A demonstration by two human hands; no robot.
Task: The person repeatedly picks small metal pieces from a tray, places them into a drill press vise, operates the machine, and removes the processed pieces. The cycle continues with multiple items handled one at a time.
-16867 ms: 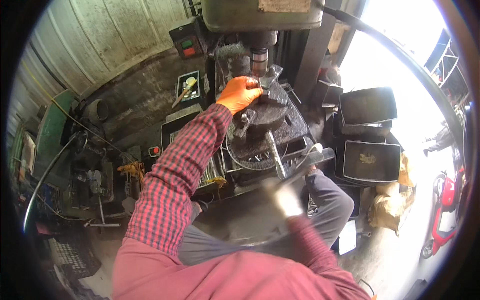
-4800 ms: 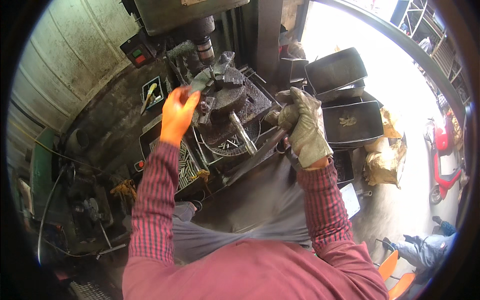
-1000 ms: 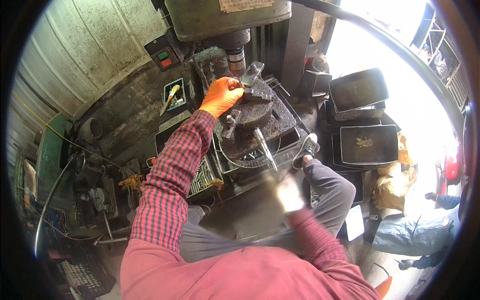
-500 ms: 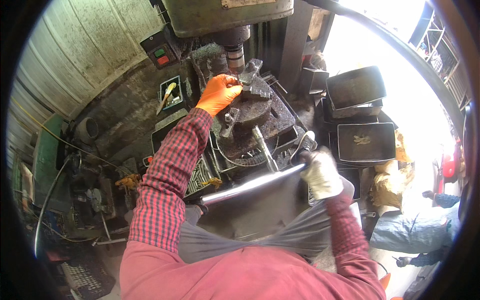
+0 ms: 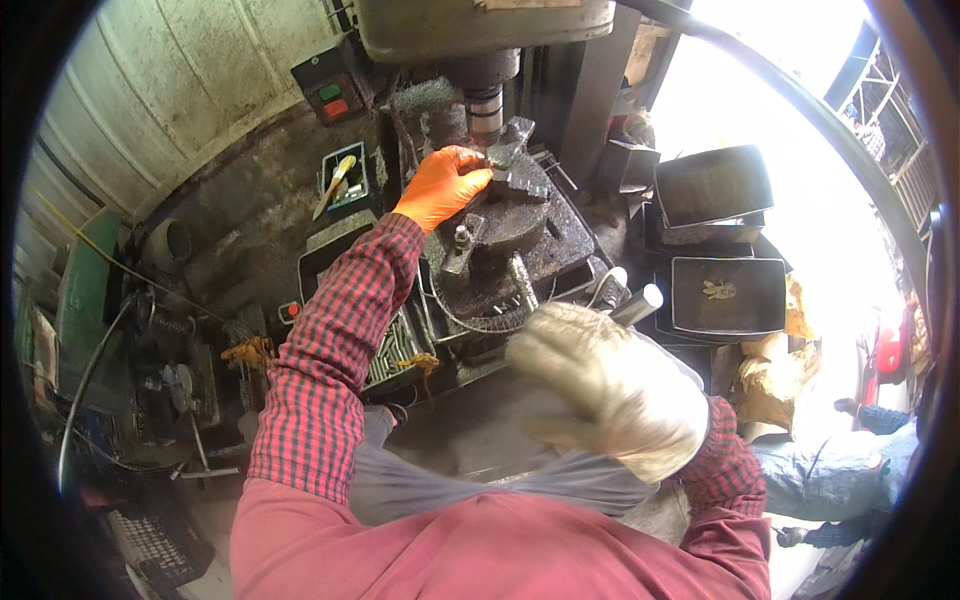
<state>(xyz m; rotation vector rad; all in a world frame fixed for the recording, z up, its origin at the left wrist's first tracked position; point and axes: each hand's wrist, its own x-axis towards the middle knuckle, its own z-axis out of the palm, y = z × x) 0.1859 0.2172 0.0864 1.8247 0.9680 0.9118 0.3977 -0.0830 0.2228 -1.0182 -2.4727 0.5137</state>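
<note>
My left hand (image 5: 440, 190), in an orange glove, reaches to the metal fixture (image 5: 522, 175) below the drill chuck (image 5: 485, 112). Its thumb and forefinger are pinched together; whatever lies between them is too small to make out. My right hand (image 5: 610, 385) wears a pale work glove and is blurred by motion. Its fingers stretch leftward with the thumb apart. Beyond the glove shows the end of a shiny metal bar (image 5: 640, 305), mostly hidden by the hand; whether they touch is unclear. A clamp bolt (image 5: 461, 238) stands on the drill table (image 5: 565, 245).
Left of the machine are a switch box (image 5: 333, 98) and a small tray with a brush (image 5: 340, 180). Metal rods (image 5: 398, 345) fill a bin beside my left forearm. Dark bins (image 5: 715, 185) stack at the right. Another person's sleeve (image 5: 880, 408) shows at the far right.
My right hand has come off the bar's dark end and risen closer to the camera, its fingers now extended. The bar has swung from its earlier slant. My left hand stays at the fixture.
</note>
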